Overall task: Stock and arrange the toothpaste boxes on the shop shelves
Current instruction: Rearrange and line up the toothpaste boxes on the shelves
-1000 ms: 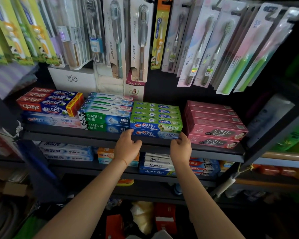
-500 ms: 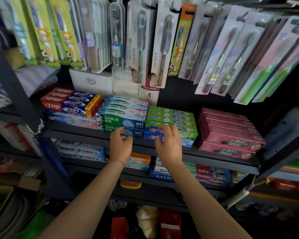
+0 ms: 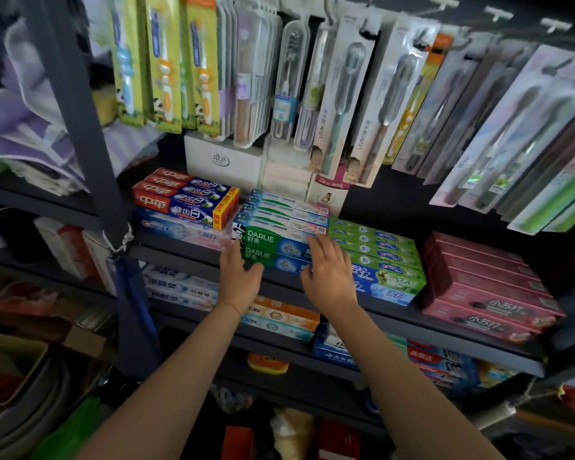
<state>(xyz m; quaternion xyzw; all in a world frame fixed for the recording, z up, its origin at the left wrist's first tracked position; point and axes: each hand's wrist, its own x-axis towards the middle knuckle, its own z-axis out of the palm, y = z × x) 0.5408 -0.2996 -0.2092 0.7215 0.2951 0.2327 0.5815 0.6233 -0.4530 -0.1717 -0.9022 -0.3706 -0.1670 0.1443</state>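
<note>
On the dark shelf (image 3: pixel 183 257) a stack of green and blue Darlie toothpaste boxes (image 3: pixel 273 242) stands between a red and blue stack (image 3: pixel 183 202) and a green stack (image 3: pixel 384 260). Pink boxes (image 3: pixel 485 290) lie further right. My left hand (image 3: pixel 239 278) touches the left end of the Darlie stack, thumb along its lower front edge. My right hand (image 3: pixel 329 275) presses nearly straight fingers on the stack's right end, partly covering the green stack's left end.
Packaged toothbrushes (image 3: pixel 339 94) hang in rows just above the shelf. A lower shelf holds more toothpaste boxes (image 3: pixel 180 288). A dark upright post (image 3: pixel 80 127) stands at the left, with folded cloths beyond it. Bags and boxes fill the floor below.
Both hands have moved left from the green stack to the Darlie stack, and my view has shifted left and closer.
</note>
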